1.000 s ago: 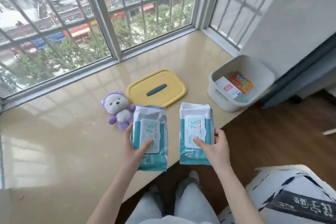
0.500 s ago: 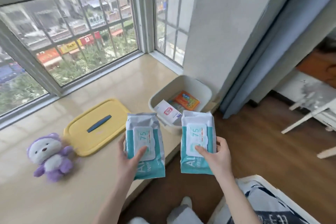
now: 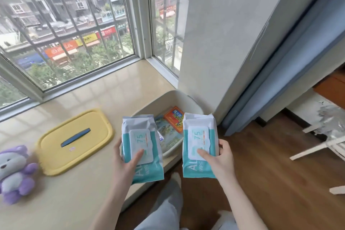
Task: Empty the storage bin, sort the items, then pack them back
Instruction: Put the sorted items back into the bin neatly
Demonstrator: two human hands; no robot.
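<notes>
Home, upper-floor room: bay window sill (image 3: 78,201), curtain (image 3: 291,58), wood floor (image 3: 261,173).

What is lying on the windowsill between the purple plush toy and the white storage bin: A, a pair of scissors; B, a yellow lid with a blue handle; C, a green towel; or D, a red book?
B: the yellow lid with its blue handle lies flat on the sill, between the purple plush toy and the white storage bin.

The arms (image 3: 112,205) are bare, right down to the left hand (image 3: 127,164) and the right hand (image 3: 219,158). The legs wear loose, light grey-blue trousers (image 3: 166,209) — one foot (image 3: 176,178) is in white.
</notes>
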